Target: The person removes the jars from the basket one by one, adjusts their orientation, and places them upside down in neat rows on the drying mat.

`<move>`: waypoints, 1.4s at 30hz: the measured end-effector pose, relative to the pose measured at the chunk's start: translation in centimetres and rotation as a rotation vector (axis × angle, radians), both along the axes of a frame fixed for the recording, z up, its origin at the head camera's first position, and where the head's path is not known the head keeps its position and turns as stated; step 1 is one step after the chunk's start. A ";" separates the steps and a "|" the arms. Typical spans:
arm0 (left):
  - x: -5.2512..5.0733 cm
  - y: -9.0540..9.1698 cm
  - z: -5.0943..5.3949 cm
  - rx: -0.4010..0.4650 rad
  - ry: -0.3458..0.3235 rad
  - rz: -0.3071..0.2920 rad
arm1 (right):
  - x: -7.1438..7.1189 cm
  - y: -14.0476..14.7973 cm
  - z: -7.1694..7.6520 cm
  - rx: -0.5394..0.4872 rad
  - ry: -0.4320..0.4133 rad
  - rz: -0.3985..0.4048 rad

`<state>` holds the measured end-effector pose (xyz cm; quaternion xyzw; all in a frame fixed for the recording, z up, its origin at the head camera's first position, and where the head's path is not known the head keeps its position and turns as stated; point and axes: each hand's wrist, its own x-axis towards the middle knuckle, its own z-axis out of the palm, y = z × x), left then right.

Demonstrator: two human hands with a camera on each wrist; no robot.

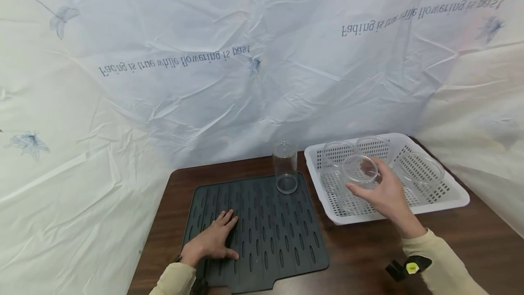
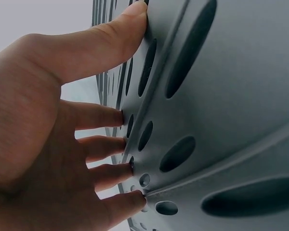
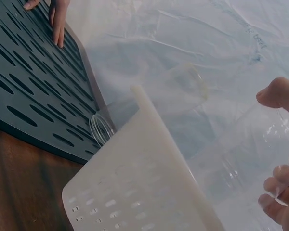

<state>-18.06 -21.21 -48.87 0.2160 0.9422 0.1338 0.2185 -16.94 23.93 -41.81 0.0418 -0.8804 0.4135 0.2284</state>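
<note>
My right hand grips a clear drinking glass by its upper side, thumb and fingers around it, over the left part of a white perforated basket. In the right wrist view the thumb and fingertips show against the see-through wall of the glass. My left hand lies spread on a dark grey slotted drying mat; in the left wrist view its straight fingertips touch the mat. Another clear glass stands at the mat's back right corner.
More clear glasses sit inside the basket, their outlines hard to separate. The basket stands right of the mat on a brown wooden table. A wrinkled whitish plastic sheet hangs behind the table and along both sides.
</note>
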 end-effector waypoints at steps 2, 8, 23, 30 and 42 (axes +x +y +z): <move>0.0 0.0 0.0 0.001 0.002 0.001 | 0.0 0.1 0.1 -0.006 0.027 0.000; -0.1 0.0 0.0 -0.002 0.007 -0.002 | 0.0 0.3 0.4 -0.032 0.126 0.025; -0.2 -0.2 0.2 0.004 -0.002 0.010 | -0.2 -0.6 2.3 0.017 0.231 0.042; 0.0 -0.1 0.4 -0.008 -0.012 0.010 | 0.1 -0.9 3.4 0.087 0.273 0.066; 1.0 0.8 0.7 -0.074 -0.005 0.010 | 0.4 -1.3 4.7 0.148 0.342 0.126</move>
